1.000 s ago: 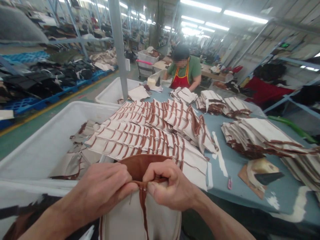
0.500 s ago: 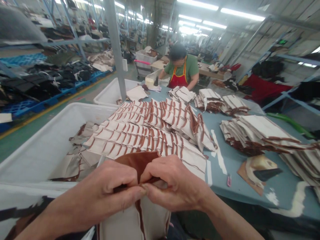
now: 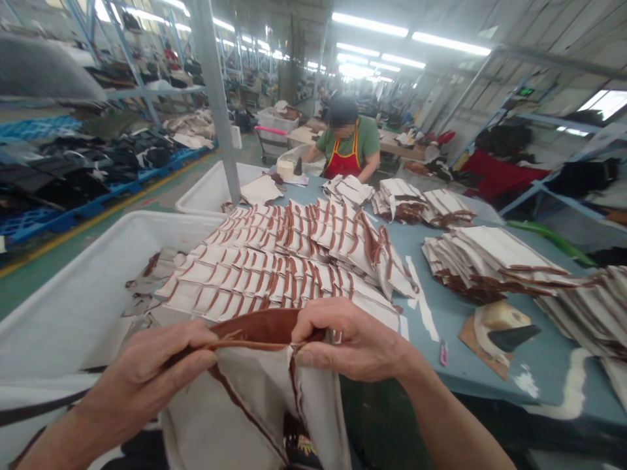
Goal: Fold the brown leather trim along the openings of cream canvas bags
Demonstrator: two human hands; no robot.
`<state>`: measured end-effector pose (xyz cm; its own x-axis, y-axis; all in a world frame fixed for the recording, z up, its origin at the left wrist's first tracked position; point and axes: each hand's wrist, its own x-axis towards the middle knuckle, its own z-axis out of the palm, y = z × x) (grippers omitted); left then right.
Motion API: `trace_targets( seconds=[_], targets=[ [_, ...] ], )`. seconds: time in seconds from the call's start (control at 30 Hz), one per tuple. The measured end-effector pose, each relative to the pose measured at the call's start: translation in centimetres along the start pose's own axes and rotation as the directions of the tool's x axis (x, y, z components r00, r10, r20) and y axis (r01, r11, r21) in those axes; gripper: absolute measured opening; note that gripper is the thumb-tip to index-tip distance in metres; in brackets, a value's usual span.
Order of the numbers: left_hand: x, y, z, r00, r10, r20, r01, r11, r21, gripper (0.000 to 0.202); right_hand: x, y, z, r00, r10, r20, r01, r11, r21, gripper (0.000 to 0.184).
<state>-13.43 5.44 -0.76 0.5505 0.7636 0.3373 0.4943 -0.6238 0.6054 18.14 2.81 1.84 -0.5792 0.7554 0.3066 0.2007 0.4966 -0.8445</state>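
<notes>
Between my hands is a sewn piece (image 3: 255, 385), off-white outside with brown lining and brown seam edges, perhaps a bag panel. My left hand (image 3: 161, 359) pinches its top edge at the left. At the right, my right hand (image 3: 337, 339) grips the same edge beside a seam, thumb in front and fingers behind. The edge bows open between them, so the brown inner face shows. Just beyond lie overlapping rows of similar off-white pieces (image 3: 235, 274) with brown edges, spread over the table.
A white bin (image 3: 59, 307) with pieces inside stands at left. Stacks of pieces (image 3: 499, 254), a tape dispenser (image 3: 504, 333), a small pink cutter (image 3: 443, 352) and white strips (image 3: 421, 300) lie on the blue-grey table (image 3: 470, 378). A co-worker (image 3: 353, 140) is across the table.
My hands have moved apart along the top edge, the left going further left. The piece now spreads wider between them, and the camera view has shifted slightly.
</notes>
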Motion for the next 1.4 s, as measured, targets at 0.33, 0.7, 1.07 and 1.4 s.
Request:
trace_targets(
  seconds=[0.33,0.7,1.07,1.4],
  targets=[
    [2.1,3.2,0.6,0.967,0.238,0.093,-0.229,0.968,-0.103,0.025,2.3,-1.3,1.2,0.994,-0.084,0.076,0.089,0.994,-0.062,0.026],
    [3.1,4.6,1.4,0.974,0.183,0.135,-0.16,0.974,-0.163,0.021,1.0,-1.4,1.3,1.0,-0.015,0.017,0.018,0.977,-0.212,0.021],
    [4.0,5.9,0.8,0.97,0.051,0.237,-0.023,0.993,-0.12,0.035,1.1,-2.4,3.0,0.976,-0.084,-0.203,0.008,0.936,-0.352,0.003],
    [3.1,5.6,0.5,0.953,0.033,0.3,0.01,0.99,-0.142,0.043,1.7,-1.6,4.6,0.968,0.093,-0.231,-0.111,0.992,-0.064,0.015]
  ],
)
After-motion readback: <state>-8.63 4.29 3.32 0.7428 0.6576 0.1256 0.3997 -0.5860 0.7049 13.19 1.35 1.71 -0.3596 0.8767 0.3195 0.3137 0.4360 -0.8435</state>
